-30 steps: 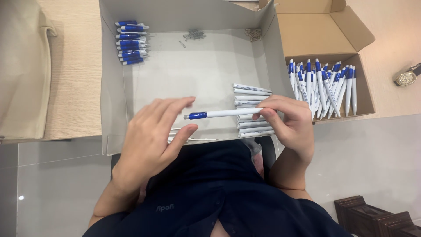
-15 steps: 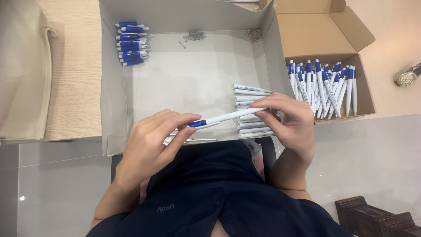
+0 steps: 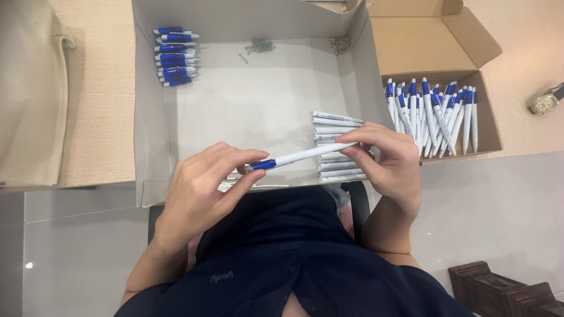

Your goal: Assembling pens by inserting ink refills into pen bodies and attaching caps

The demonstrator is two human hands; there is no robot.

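A pale wooden table (image 3: 100, 105) bears a grey tray (image 3: 258, 100); above its near edge, left hand (image 3: 202, 188) and right hand (image 3: 390, 161) pinch opposite ends of a white-and-blue pen (image 3: 302, 156), fingers closed on it.

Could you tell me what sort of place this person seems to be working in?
Probably a small hand-assembly spot at a desk: a grey tray with sorted blue pen parts and white barrels, and a cardboard box of finished pens.

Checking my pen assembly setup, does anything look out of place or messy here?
Mostly tidy. Only the small metal springs stand out, scattered loose along the far wall of the grey tray, and a wristwatch lies on the desk right of the cardboard box.
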